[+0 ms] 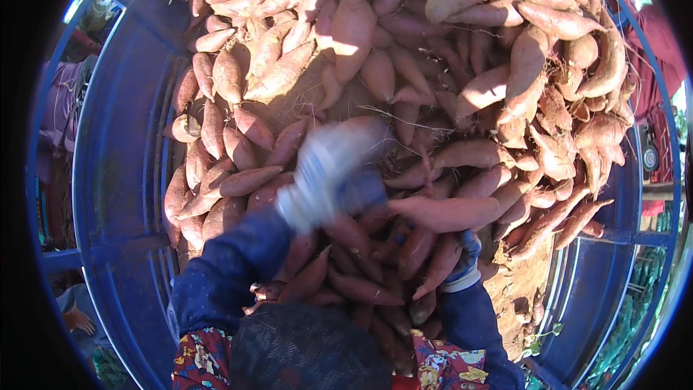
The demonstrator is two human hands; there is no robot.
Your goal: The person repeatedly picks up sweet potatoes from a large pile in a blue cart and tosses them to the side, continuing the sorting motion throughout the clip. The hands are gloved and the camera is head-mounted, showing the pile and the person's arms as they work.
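My left hand, in a white and blue work glove, is strongly blurred above the middle of a heap of sweet potatoes. A brownish blur lies at its fingers, and I cannot tell whether that is a held root. Lower right, my right hand wears a blue glove with a pale cuff. It is curled around sweet potatoes, which hide most of its fingers. One large smooth sweet potato lies across just above that hand.
Blue metal side walls with rails enclose the heap left and right. Bare tan floor shows at the lower right. People stand outside: a purple garment left, a maroon garment right. Green netting hangs beyond the right rail.
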